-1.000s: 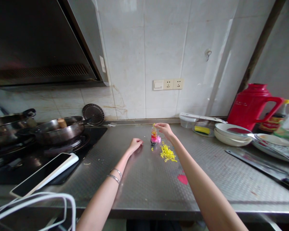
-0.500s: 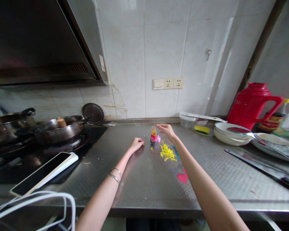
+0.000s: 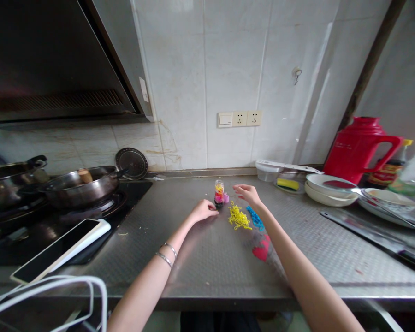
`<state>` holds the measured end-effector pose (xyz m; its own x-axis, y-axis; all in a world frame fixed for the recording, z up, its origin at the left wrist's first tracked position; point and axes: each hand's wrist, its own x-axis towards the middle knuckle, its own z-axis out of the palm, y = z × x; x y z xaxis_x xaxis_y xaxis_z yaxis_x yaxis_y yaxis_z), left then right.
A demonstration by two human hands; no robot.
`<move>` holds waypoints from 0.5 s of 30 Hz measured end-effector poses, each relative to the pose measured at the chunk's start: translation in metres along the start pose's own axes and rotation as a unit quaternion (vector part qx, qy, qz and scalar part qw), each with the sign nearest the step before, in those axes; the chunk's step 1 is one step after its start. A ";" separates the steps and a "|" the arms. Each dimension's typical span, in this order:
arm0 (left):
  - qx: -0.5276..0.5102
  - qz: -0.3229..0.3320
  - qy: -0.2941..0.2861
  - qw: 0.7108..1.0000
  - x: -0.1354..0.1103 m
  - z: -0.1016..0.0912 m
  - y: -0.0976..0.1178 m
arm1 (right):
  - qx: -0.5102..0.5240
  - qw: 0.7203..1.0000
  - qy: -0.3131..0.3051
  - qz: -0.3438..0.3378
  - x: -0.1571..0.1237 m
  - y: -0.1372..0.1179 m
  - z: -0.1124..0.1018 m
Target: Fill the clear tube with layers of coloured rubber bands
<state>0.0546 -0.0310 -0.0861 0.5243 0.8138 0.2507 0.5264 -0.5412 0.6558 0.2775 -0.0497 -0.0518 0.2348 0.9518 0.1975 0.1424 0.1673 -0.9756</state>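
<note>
Bottle [image 3: 219, 188]: small, clear and upright on the counter [image 3: 193, 258], between the hands; dark at the base, then pink, red-orange and yellow bits, with a clear band near the top.
Pink piece [image 3: 226, 198]: small, rounded, just right of the bottle.
Yellow loops [image 3: 239, 218]: thin, loose, tangled heap in front of the bottle, toward the right.
Blue loops [image 3: 254, 217]: smaller heap, partly behind the right forearm.
Left hand [image 3: 204, 210]: fingers curled together low by the bottle's base; cannot tell whether they pinch anything.
Right hand [image 3: 248, 194]: fingers loosely bent and parted from the thumb, above the counter beside the bottle.
Pan [image 3: 72, 192]: round, shiny metal, with a wooden piece [image 3: 85, 175] in view at its rim.
Dish [image 3: 300, 190]: shallow, bearing a yellow sponge [image 3: 287, 184].
Counter: metal, finely patterned.
</note>
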 end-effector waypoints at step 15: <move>0.045 0.031 0.048 0.997 0.000 0.006 -0.003 | 0.033 0.998 -0.010 0.048 -0.026 0.006 -0.018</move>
<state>0.0564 -0.0307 -0.0923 0.4930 0.7924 0.3592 0.5552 -0.6044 0.5714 0.2896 -0.0783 -0.0610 0.2246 0.9692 0.1010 0.0558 0.0907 -0.9943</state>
